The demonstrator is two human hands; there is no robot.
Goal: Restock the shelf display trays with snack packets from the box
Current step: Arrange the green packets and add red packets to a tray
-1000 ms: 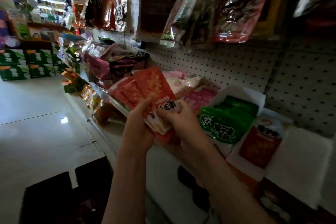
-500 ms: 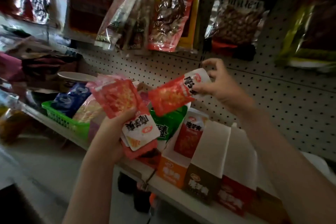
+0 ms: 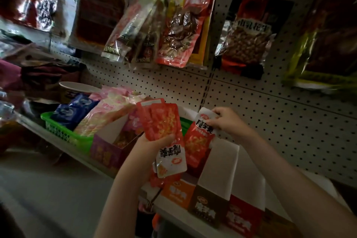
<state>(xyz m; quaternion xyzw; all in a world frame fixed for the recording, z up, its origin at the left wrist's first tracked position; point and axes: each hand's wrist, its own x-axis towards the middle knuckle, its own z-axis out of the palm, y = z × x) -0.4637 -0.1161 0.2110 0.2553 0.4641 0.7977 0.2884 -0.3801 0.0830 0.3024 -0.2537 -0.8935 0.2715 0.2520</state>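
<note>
Red film is catching the light in both hands. The left hand (image 3: 152, 152) is gripping a fanned bunch of snack packets (image 3: 164, 121), fingers curled round their middle, in front of the shelf (image 3: 63, 147). The right hand (image 3: 228, 120) is pinching the white end of a single packet (image 3: 199, 141) between thumb and fingertips. It is holding the packet upright, with the lower end dipping into the orange-fronted tray (image 3: 177, 193).

Judging by this, the restocking is sitting somewhere in the middle. One packet is going in and the bunch is waiting its turn. The brown-fronted tray (image 3: 208, 212) and red-fronted tray (image 3: 241, 220) next along are showing only bare white card inside, so they are probably wanting filling too. The purple-fronted tray (image 3: 104, 154) at the left is looking well stocked, with pink packets (image 3: 108, 110) piled in and behind it. The supply box is not appearing in view, so I cannot tell how much stock is left in it.

Counting:
- **Hands:** two, both holding packets.
- **Packets in hand:** one in the right and at least three in the left, where the overlap is hiding any more.
- **Cardboard trays:** four printed ones are standing in a row, side by side. A further shape to the right is too dark to call.
- **Basket:** one green basket (image 3: 58, 129) is sitting left of the trays, carrying at least two blue packets (image 3: 71, 110).
- **Hanging bags:** about six are hanging on the pegboard (image 3: 270, 121) above, some of them blurred.
</note>
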